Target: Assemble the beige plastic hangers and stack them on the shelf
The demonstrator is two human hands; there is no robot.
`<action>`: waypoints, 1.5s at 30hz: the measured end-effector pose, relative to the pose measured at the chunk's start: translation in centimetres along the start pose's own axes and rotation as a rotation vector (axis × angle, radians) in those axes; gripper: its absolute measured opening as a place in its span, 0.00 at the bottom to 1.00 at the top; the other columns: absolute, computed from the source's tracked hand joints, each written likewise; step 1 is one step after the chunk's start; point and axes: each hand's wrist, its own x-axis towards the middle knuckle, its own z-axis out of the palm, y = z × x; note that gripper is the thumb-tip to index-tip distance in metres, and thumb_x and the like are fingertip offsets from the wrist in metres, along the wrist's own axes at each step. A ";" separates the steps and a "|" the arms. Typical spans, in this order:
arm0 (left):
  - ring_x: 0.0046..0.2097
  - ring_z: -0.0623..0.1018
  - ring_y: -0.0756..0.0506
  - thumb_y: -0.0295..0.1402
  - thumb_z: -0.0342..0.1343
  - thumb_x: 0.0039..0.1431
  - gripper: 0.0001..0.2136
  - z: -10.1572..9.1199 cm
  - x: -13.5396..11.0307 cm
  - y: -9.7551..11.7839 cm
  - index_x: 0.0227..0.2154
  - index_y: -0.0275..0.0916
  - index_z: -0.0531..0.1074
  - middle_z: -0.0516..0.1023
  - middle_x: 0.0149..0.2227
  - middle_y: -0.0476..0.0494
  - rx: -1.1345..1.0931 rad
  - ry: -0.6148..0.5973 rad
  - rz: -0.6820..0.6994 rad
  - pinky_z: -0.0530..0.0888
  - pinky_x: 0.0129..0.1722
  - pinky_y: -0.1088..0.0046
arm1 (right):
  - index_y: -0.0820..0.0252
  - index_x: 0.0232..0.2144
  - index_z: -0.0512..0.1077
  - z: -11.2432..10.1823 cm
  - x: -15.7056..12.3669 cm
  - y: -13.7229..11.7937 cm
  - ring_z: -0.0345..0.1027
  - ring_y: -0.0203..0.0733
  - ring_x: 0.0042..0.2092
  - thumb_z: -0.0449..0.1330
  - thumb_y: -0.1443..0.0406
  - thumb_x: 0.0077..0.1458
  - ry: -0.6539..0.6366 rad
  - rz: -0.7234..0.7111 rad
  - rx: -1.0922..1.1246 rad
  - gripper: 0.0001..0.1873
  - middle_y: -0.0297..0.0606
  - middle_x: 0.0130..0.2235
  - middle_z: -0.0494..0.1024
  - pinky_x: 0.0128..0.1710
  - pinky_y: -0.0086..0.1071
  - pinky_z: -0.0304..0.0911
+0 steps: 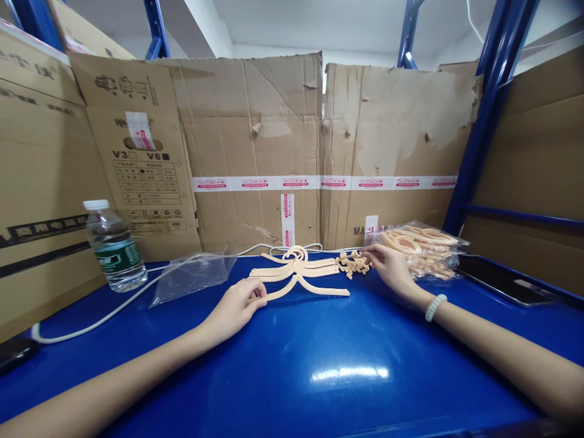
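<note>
Several beige plastic clothes hangers (323, 291) without bottom bars lie stacked at the middle of the blue table, their hooks toward the back. My left hand (241, 301) is closed in a pinch on the left arm end of the nearest hanger. Just right of the stack is a small heap of beige plastic pieces (350, 265). At the heap's right edge is my right hand (387, 264), with its fingertips drawn together among the pieces. Whatever they pinch is too small to make out. A pale coiled band circles the right wrist.
Clear plastic bags packed with beige hangers (422, 249) lie beyond my right hand, beside a dark phone (502, 280). To the left are a crumpled clear bag (191, 277), a water bottle (116, 249) and a white cable (95, 325). Cardboard sheets (250, 146) wall the back.
</note>
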 end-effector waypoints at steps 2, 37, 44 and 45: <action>0.31 0.71 0.46 0.30 0.52 0.54 0.02 0.0 0.0 0.2 0.28 0.39 0.68 0.70 0.28 0.48 -0.042 0.006 -0.019 0.66 0.32 0.72 | 0.60 0.32 0.72 -0.1 -0.2 -0.7 0.74 0.46 0.31 0.59 0.55 0.52 0.035 0.162 0.289 0.13 0.41 0.29 0.79 0.33 0.40 0.71; 0.33 0.70 0.45 0.29 0.54 0.52 0.02 0.1 -0.1 -0.2 0.25 0.38 0.68 0.71 0.29 0.47 -0.109 0.136 -0.053 0.64 0.34 0.70 | 0.66 0.27 0.73 0.9 -2.0 -4.5 0.74 0.39 0.40 0.74 0.62 0.38 -0.607 0.753 1.013 0.17 0.42 0.37 0.79 0.43 0.30 0.71; 0.33 0.71 0.45 0.28 0.54 0.51 0.04 0.0 -0.2 -0.1 0.23 0.38 0.68 0.72 0.29 0.47 -0.111 0.153 -0.041 0.65 0.34 0.70 | 0.69 0.32 0.72 0.6 -2.0 -4.9 0.76 0.42 0.41 0.68 0.67 0.49 -0.723 0.806 1.021 0.11 0.49 0.40 0.78 0.43 0.30 0.72; 0.33 0.71 0.45 0.28 0.54 0.51 0.04 0.0 -0.2 0.0 0.23 0.38 0.68 0.72 0.29 0.47 -0.112 0.156 -0.039 0.65 0.34 0.70 | 0.69 0.32 0.72 0.6 -2.0 -4.9 0.76 0.43 0.41 0.68 0.68 0.49 -0.725 0.810 1.027 0.10 0.49 0.40 0.79 0.43 0.30 0.72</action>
